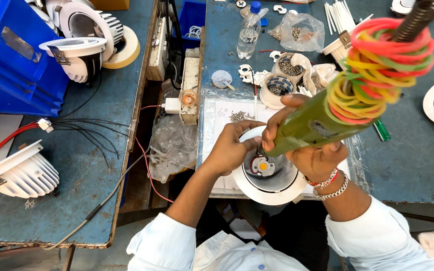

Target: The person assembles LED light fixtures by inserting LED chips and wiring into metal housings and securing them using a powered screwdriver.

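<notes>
My right hand (305, 150) grips a green electric screwdriver (322, 123) wrapped in many coloured rubber bands (380, 68), its tip pointing down into a round white downlight housing (267, 188). A yellow LED chip (262, 165) sits at the housing's centre. My left hand (232, 145) holds the housing's left rim, fingers curled close to the driver tip. The housing rests on a plastic-covered white sheet (219, 113) at the bench's near edge.
Small pile of screws (237, 116) on the sheet. Two tape-ring cups of screws (279, 89), a plastic bottle (248, 32) and a bag of parts (300, 31) behind. White downlights (79, 47) and a finned heat sink (23, 173) on the left bench; blue bin (11, 55); loose wires (81, 128).
</notes>
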